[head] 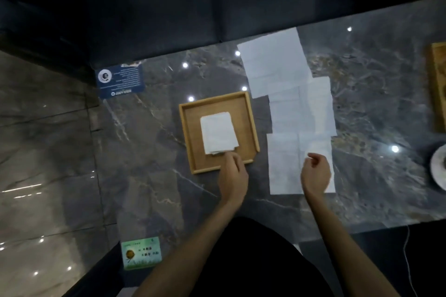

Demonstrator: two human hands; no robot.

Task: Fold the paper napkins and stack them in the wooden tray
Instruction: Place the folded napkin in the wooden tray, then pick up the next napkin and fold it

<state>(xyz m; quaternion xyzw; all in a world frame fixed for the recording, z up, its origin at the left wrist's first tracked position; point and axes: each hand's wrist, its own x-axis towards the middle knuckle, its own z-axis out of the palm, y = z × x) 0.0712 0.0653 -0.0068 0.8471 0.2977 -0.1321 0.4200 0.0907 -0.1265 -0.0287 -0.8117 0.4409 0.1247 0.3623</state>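
A square wooden tray (pixel 251 118) lies on the dark marble table, with a small stack of folded white napkins (pixel 218 134) in its middle. My left hand (pixel 233 173) reaches over the tray's near rim, its fingertips touching the near edge of the stack. Right of the tray, several unfolded white napkins lie flat in a row: a far one (pixel 274 62), a middle one (pixel 301 108) and a near one (pixel 284 164). My right hand (pixel 315 171) hovers over the near napkin with loosely curled fingers, holding nothing.
A blue printed card (pixel 120 81) lies at the table's far left corner and a green card (pixel 141 252) at the near left. Another wooden piece (pixel 438 84) and a white round dish (pixel 439 166) sit at the right edge. A dark sofa runs behind the table.
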